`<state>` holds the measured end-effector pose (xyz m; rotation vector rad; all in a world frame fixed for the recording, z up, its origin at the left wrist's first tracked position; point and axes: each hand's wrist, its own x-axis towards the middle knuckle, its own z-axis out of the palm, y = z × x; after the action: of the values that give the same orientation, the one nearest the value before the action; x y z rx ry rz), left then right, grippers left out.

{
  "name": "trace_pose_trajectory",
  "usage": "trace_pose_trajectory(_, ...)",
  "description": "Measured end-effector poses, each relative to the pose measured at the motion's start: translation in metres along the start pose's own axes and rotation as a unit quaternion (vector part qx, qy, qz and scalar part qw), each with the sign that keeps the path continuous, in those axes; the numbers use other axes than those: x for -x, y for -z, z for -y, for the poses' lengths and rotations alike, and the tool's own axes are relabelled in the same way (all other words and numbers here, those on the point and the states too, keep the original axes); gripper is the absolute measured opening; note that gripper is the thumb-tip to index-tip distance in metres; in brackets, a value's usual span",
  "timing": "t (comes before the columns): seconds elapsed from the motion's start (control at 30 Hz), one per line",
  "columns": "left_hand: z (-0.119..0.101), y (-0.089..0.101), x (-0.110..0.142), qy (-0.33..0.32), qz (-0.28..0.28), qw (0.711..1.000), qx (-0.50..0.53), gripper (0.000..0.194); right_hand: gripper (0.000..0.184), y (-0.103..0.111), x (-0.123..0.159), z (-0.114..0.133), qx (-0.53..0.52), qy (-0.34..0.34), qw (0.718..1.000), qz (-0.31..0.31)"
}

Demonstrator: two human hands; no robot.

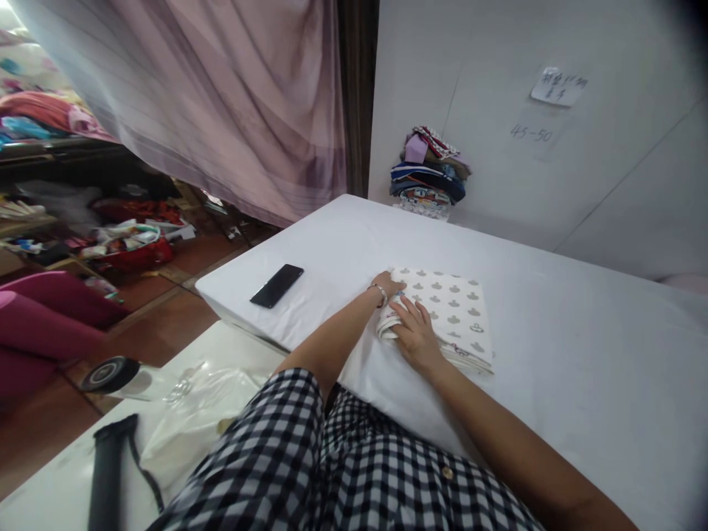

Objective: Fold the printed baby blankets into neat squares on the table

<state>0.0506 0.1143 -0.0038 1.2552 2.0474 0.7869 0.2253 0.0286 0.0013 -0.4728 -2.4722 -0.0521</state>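
A folded white cloth [454, 313] printed with grey shapes lies in several layers on the white table, its left edge curled into a soft roll. My left hand [388, 282], with a bracelet at the wrist, grips the far left corner of this cloth; part of its fingers is hidden. Closer to me, my right hand [416, 335] rests on the near left part, its fingers spread over the rolled edge. The two hands are close together.
The white table [575, 369] carries a black phone [277, 285] at left. A pile of folded fabrics [428, 173] stands by the wall. On a lower surface lie a clear bottle [125, 377], a plastic bag [193, 413] and a black item [108, 472]. A pink curtain [248, 96] hangs behind.
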Motion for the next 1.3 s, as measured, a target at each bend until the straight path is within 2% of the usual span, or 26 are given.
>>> trace_pose_trajectory(0.1,-0.004,-0.001,0.001,0.021,0.010,0.999,-0.022,0.055,0.021,0.000,0.002,0.002,-0.012,-0.001,1.000,-0.007)
trace_pose_trajectory(0.37,0.000,-0.001,0.001,0.020,0.018,1.000,-0.011,0.058,0.020,-0.012,0.005,0.009,0.021,-0.004,1.000,-0.010)
trace_pose_trajectory(0.53,0.001,-0.001,0.000,0.018,0.016,1.000,0.017,0.061,0.019,-0.017,0.001,0.012,0.031,0.003,0.999,-0.007)
trace_pose_trajectory(0.73,0.005,0.009,0.017,0.012,0.001,0.995,0.094,0.053,0.015,-0.011,0.007,0.011,0.046,-0.012,0.999,0.008)
trace_pose_trajectory(0.9,0.028,0.019,0.052,0.004,-0.023,0.984,0.175,0.034,0.018,0.003,0.014,0.003,0.050,-0.027,0.998,0.014)
trace_pose_trajectory(1.03,0.047,0.025,0.102,-0.014,-0.053,0.973,0.224,0.024,0.016,0.005,0.016,0.001,0.040,-0.038,0.998,0.018)
trace_pose_trajectory(1.1,0.052,0.027,0.128,-0.053,-0.066,0.969,0.234,0.023,0.015,0.003,0.016,0.001,0.032,-0.040,0.998,0.022)
trace_pose_trajectory(1.2,0.054,0.026,0.159,-0.138,-0.090,0.971,0.173,0.022,0.015,0.001,0.014,-0.001,0.016,-0.043,0.998,0.032)
trace_pose_trajectory(1.3,0.052,0.018,0.176,-0.220,-0.104,0.967,0.068,0.016,0.017,0.000,0.012,-0.003,-0.004,-0.050,0.998,0.048)
